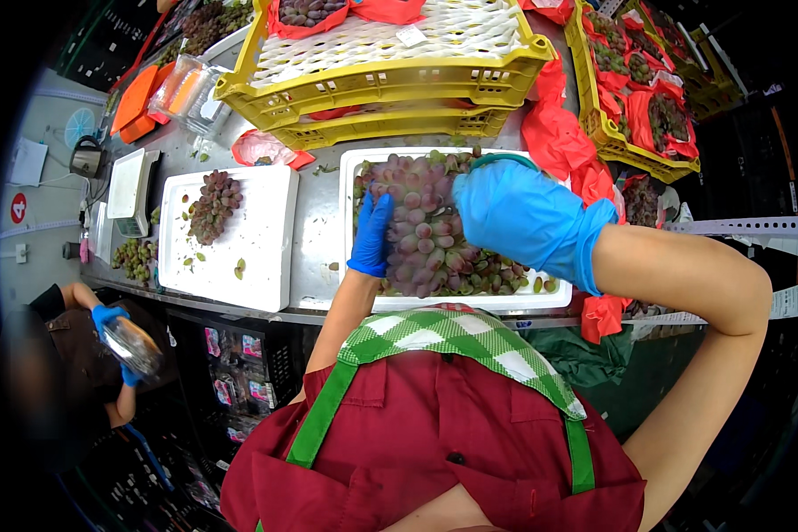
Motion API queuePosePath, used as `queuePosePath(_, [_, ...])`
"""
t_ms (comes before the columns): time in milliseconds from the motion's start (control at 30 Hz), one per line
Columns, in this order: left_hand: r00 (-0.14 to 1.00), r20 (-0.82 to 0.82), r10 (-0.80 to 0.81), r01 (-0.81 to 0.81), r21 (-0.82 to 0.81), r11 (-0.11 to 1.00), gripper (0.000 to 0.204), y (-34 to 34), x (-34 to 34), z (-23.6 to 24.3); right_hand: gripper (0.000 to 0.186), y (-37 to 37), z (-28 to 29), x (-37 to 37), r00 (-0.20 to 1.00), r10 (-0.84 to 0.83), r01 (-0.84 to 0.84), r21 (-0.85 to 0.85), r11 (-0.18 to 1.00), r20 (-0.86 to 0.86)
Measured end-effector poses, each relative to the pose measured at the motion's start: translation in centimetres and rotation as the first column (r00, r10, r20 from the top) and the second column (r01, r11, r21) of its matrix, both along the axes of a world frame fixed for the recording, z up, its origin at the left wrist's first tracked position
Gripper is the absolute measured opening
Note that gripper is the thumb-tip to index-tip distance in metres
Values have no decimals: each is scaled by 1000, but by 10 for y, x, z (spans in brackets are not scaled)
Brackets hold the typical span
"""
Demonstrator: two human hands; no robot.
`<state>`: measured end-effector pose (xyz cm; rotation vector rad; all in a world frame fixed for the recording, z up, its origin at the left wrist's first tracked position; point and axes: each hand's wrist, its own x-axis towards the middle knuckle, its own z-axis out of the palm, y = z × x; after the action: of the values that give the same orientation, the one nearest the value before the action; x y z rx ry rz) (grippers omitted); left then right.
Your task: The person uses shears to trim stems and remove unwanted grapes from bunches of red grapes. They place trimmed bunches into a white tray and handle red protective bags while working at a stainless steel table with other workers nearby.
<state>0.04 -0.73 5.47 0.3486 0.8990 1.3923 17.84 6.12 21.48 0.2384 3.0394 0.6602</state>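
Observation:
My left hand [371,232], in a dark blue glove, grips the side of a large bunch of purple grapes [421,232] lying in a white foam tray [353,164]. My right hand [514,213], in a loose lighter blue glove, is at the bunch's upper right, fingers closed on a teal-handled tool [504,160], whose working end is hidden. Loose green and purple grapes surround the bunch. A second white tray [269,284] to the left holds a smaller bunch [215,204] and scattered bits.
Stacked yellow crates [377,84] stand behind; another crate [607,133] holds grapes in red paper [566,133]. A scale [131,182], plastic packs [191,93] and loose grapes [133,257] sit left. A co-worker's gloved hands [111,324] hold a clear container at lower left.

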Motion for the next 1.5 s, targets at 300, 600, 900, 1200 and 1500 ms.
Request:
queuePosePath(300, [895,416,-159,128,102,987,45,-7,-21,-19,10,-6,29,15,956,-285,267,-185,946,-75])
queuePosePath(600, [928,361,-92,2,242,970,41,11,-33,-79,33,13,-45,79,801,-577,458,-461,760,-157])
queuePosePath(900, [963,248,-103,27,291,956,36,3,2,14,29,-8,-92,67,632,-765,439,-757,484,-123])
queuePosePath(1200, [884,438,-164,-17,380,925,40,6,-7,-21,27,-26,-131,61,570,-822,388,-884,260,8])
queuePosePath(1500, [753,600,-272,52,358,932,56,6,-18,26,49,-16,-28,47,788,-507,183,-655,734,-348])
